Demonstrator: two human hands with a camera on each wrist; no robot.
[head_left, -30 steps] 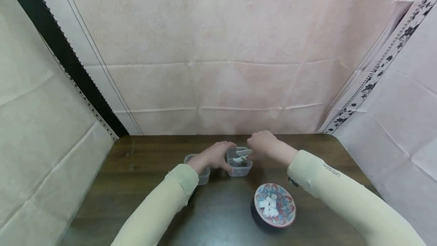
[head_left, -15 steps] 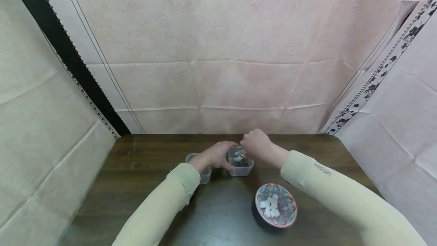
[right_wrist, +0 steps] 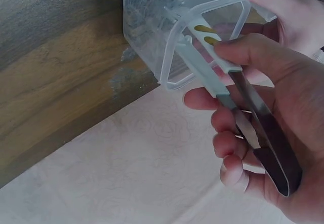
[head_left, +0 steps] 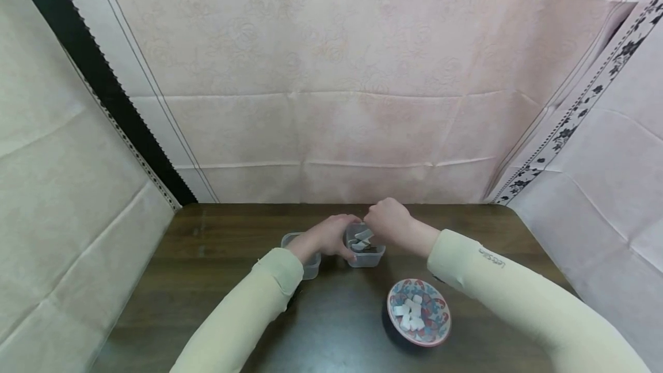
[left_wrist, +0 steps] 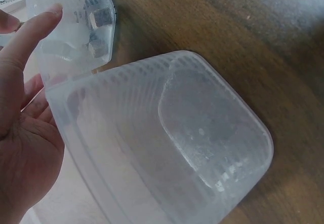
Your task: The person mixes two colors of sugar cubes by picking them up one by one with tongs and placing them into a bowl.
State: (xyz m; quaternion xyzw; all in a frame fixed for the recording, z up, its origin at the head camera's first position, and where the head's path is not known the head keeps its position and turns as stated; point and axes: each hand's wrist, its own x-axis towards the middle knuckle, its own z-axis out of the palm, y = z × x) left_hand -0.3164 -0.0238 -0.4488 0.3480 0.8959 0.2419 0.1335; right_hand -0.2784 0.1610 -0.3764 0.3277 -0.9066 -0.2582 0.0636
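Observation:
My right hand [head_left: 389,222] holds a pair of tongs [right_wrist: 202,72] with dark metal arms and pale green tips. The thumb presses one arm, with the fingers along the other. The tongs' tips reach inside a clear plastic container [head_left: 366,259]. Around that container's left side, my left hand [head_left: 328,235] grips with thumb in front and fingers behind. Small greyish cubes [left_wrist: 101,17] show through its wall in the left wrist view. Whether the tips touch a cube cannot be made out.
A second clear container [left_wrist: 152,133] stands left of the first, under my left wrist. Nearer, to the right, a patterned bowl [head_left: 439,322] holds several white cubes [head_left: 414,307]. The brown wooden table [head_left: 207,304] ends at a pale cloth backdrop [head_left: 331,131].
My right hand has moved left over the container, and the tongs' tips have gone down into it. The left hand keeps its grip in place.

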